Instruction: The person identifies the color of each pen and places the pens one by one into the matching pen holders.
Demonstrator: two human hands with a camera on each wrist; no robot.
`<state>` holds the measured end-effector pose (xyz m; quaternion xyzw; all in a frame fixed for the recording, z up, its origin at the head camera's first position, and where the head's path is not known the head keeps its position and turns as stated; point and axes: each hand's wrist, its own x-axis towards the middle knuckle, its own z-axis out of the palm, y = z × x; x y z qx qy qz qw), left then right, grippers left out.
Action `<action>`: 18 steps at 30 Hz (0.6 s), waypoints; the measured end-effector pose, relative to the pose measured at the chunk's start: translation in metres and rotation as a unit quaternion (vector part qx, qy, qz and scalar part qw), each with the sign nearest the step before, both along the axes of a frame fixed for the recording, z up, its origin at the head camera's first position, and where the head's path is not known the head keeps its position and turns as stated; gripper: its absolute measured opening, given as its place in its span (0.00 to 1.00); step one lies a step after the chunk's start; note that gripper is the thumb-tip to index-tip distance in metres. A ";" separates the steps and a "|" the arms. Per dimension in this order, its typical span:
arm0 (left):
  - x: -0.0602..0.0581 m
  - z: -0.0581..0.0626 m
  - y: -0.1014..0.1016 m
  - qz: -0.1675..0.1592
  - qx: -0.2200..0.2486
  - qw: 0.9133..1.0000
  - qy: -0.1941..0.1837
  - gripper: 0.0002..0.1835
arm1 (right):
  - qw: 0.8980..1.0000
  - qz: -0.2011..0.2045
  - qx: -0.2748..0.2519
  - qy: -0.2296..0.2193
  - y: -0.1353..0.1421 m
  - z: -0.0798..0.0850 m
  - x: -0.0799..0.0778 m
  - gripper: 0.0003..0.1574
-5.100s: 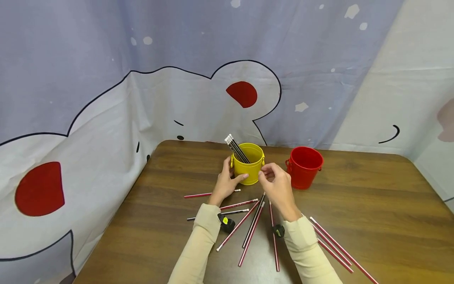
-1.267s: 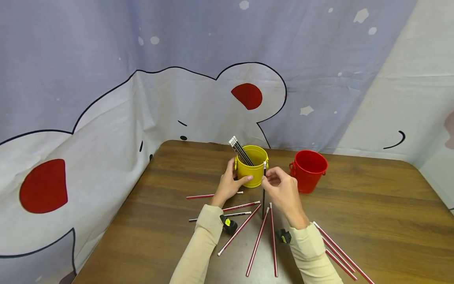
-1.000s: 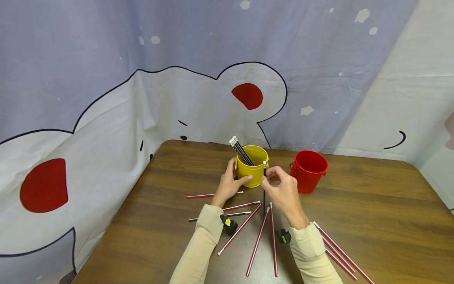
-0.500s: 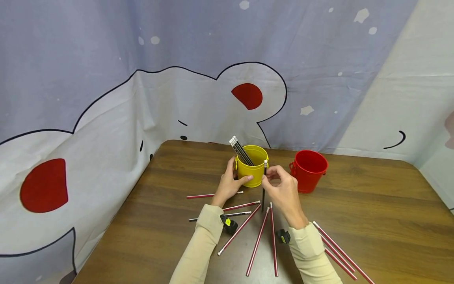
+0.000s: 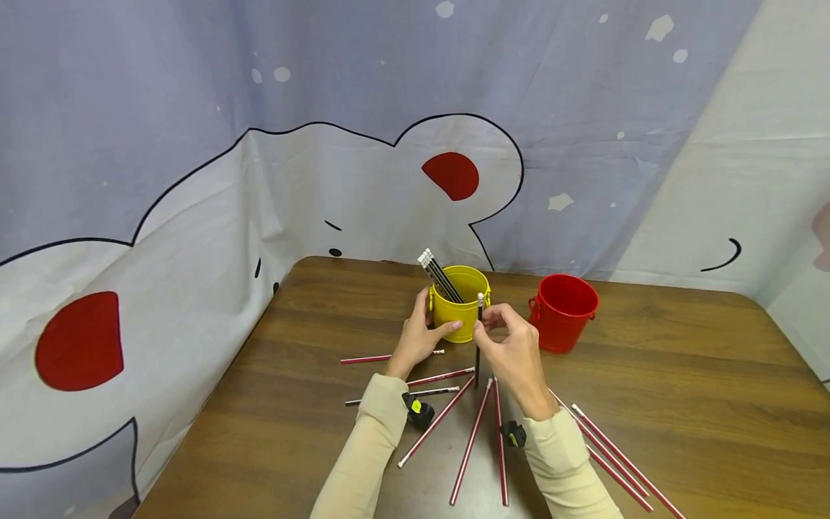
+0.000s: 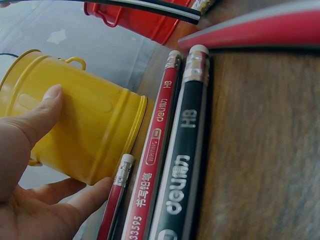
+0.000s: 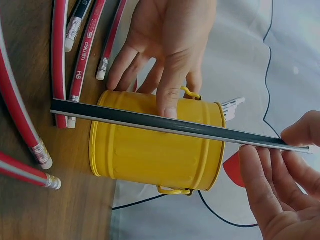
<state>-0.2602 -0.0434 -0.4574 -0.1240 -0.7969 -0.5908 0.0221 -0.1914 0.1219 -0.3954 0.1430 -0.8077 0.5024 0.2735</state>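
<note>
My left hand [image 5: 415, 335] holds a small yellow bucket [image 5: 459, 314], thumb across its front and fingers at its left side. Several black pencils [image 5: 443, 278] lean inside, white eraser ends up. My right hand [image 5: 515, 353] pinches a black pencil [image 5: 478, 353] near its eraser end, fingertips against thumb. That pencil stands nearly upright in front of the bucket, outside it. In the right wrist view the held pencil [image 7: 165, 122] crosses before the bucket [image 7: 150, 155], its lower end near the table. The left wrist view shows the left thumb [image 6: 45, 112] on the yellow wall.
A red bucket [image 5: 563, 313] stands right of the yellow one. Red pencils lie loose on the brown table [image 5: 681, 360], one [image 5: 431, 429] between the forearms and several [image 5: 616, 454] by the right sleeve. Another black pencil [image 5: 434, 391] lies near the left wrist. A printed curtain [image 5: 363, 187] hangs behind.
Five seconds ago the right hand was near the yellow bucket and the black pencil slanted lower; now it is pinched nearly upright. In the last half second it shifted slightly left. Left hand stays put.
</note>
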 end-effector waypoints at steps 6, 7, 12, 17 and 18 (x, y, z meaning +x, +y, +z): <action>0.001 0.003 0.001 0.003 -0.005 1.000 -0.004 0.44 | 1.000 -0.009 -0.002 0.014 0.002 0.002 -0.003 0.06; -0.001 -0.002 0.001 0.006 -0.009 1.000 -0.002 0.44 | 1.000 -0.010 -0.002 0.015 0.003 0.003 -0.003 0.06; -0.008 -0.012 0.001 0.012 -0.016 1.000 -0.003 0.44 | 1.000 -0.014 0.003 0.018 0.003 0.008 -0.005 0.06; -0.008 -0.012 0.001 0.015 -0.015 1.000 -0.005 0.44 | 1.000 -0.014 0.004 0.016 0.002 0.015 -0.007 0.06; -0.008 -0.011 0.001 0.017 -0.015 1.000 -0.008 0.44 | 1.000 -0.012 0.005 0.017 0.002 0.016 -0.007 0.06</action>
